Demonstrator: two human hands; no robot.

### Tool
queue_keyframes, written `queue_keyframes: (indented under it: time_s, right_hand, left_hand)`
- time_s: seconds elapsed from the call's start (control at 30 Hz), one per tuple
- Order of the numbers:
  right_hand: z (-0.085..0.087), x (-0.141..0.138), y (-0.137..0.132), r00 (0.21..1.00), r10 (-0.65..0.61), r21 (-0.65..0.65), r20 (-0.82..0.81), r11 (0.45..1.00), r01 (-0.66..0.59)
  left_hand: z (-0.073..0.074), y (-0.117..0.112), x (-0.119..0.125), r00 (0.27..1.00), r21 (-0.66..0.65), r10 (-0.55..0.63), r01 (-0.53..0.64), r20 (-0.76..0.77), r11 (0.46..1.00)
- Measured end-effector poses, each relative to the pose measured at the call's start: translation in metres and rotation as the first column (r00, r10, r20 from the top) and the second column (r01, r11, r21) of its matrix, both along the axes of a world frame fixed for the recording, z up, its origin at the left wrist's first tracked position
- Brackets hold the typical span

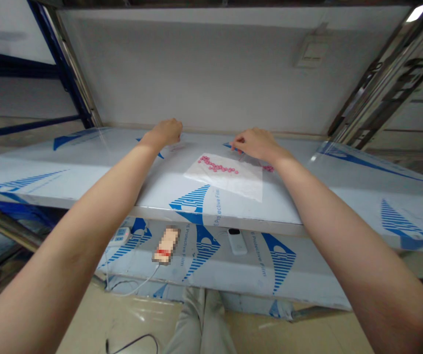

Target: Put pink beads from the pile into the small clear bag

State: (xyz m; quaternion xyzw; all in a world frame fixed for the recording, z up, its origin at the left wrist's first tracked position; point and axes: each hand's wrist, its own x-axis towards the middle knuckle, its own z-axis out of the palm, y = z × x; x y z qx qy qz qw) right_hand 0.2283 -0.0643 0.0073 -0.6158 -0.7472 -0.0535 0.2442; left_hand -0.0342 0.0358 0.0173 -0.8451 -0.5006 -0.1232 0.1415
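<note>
My left hand (167,132) is held above the back part of the shelf, its fingers curled closed and turned away from me. Whatever it may hold is hidden. To the right, my right hand (257,142) has thumb and fingers pinched together just behind a thin whitish sheet or flat bag (250,189). What sits in that pinch is too small to make out. Several small pink beads or pellets (216,167) form an uneven row on the sheet. A few more pink pieces (268,168) lie by its right edge, below my right wrist.
The upper shelf (100,177) is wrapped in printed protective film. On a lower shelf are a blurred-out phone-like object (166,246) with a white cable, a white handheld device (237,242) and a white box (120,237). Metal posts (74,73) and a grey panel (196,73) bound the space.
</note>
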Motion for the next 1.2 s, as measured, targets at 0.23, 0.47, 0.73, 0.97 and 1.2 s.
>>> queue_keyframes:
  time_s: [0.23,0.47,0.73,0.97,1.2]
  right_hand:
    - [0.001,-0.012,-0.003,0.911,0.181,-0.068,-0.371,0.973,-0.221]
    - [0.007,-0.024,-0.006,0.791,0.253,0.096,-0.558,0.966,-0.241]
    - [0.003,-0.018,-0.008,0.764,0.201,-0.103,-0.613,0.938,-0.33]
    - [0.002,-0.017,-0.007,0.734,0.256,-0.076,-0.629,0.92,-0.385]
    - [0.007,-0.019,-0.009,0.72,0.278,-0.071,-0.636,0.908,-0.413]
  left_hand:
    - [0.005,-0.026,0.032,0.858,0.266,-0.414,0.342,0.303,0.902]
    - [-0.009,-0.06,0.075,0.749,0.333,-0.566,0.466,0.345,0.82]
    - [-0.02,-0.039,0.069,0.703,0.334,-0.586,0.483,0.404,0.809]
    - [-0.014,-0.033,0.071,0.64,0.211,-0.608,0.587,0.469,0.781]
    - [-0.019,-0.028,0.069,0.456,0.061,-0.546,0.726,0.703,0.685]
